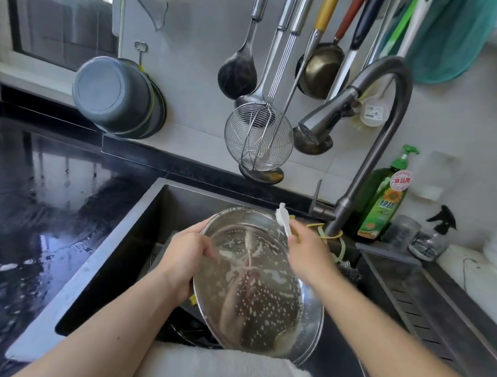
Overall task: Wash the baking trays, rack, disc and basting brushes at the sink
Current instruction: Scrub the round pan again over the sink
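1. Sink [137, 227]: the work is held over its basin.
2. Round tray [251, 286]: tilted, soapy, long axis running away from the person.
3. Left hand [185, 260]: curled round the tray's left rim.
4. Right hand [310, 258]: at the far-right rim, gripping a white brush handle [283, 221]; likely the scrubbing hand.

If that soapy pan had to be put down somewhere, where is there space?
The glossy black countertop left of the steel sink is bare. The ribbed steel drainboard on the right is free too. The corner behind the tap, with the green soap bottle and spray bottle, is crowded.
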Demonstrator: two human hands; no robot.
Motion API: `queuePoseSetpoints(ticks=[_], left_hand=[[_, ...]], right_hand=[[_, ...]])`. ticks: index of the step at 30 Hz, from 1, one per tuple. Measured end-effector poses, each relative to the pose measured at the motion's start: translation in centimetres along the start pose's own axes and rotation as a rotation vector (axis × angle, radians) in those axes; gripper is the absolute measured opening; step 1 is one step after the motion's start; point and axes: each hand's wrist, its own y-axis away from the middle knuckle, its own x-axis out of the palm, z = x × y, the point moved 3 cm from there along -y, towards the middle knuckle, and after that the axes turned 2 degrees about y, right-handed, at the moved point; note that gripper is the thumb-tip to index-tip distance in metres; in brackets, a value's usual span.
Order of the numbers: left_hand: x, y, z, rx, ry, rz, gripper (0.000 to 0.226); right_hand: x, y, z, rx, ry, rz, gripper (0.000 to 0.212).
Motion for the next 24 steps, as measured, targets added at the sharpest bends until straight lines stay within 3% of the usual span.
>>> queuePoseSetpoints(ticks=[3, 7, 10, 12, 16, 18, 20, 22, 24], left_hand=[[0.2, 0.3, 0.0, -0.001, -0.014, 0.016, 0.077], [-0.3, 0.2, -0.1, 0.015, -0.061, -0.024, 0.079], [-0.3, 0.2, -0.3, 0.026, -0.026, -0.026, 0.079], [-0.3, 0.0, -0.3, 0.041, -0.019, -0.041, 0.079], [-0.3, 0.0, 0.0, 0.029, -0.075, -0.022, 0.078], [-0.3, 0.1, 0.0, 0.025, -0.067, -0.022, 0.077], [-0.4, 0.1, -0.1, 0.018, -0.047, -0.029, 0.077], [-0.8, -0.2, -0.3, 0.032, -0.045, -0.075, 0.078], [-1.2, -0.4, -0.6, 0.063, -0.089, -0.14, 0.079]], right_hand=[[2.9, 1.4, 2.2, 0.008, -0.066, -0.074, 0.051], [4.7, 3.1, 5.1, -0.263, -0.065, -0.038, 0.043], [3.2, 0.5, 2.9, -0.046, -0.051, -0.118, 0.045], [2.9, 0.5, 1.9, 0.005, 0.07, -0.142, 0.05], [4.1, 3.3, 4.2, -0.321, -0.016, 0.011, 0.045], [2.8, 2.5, 3.6, -0.373, 0.091, -0.041, 0.045], [0.9, 0.5, 1.0, -0.298, 0.257, -0.095, 0.047], [-0.5, -0.6, -1.8, -0.204, 0.389, 0.026, 0.05], [-1.8, -0.9, -3.4, -0.234, 0.565, 0.165, 0.053]])
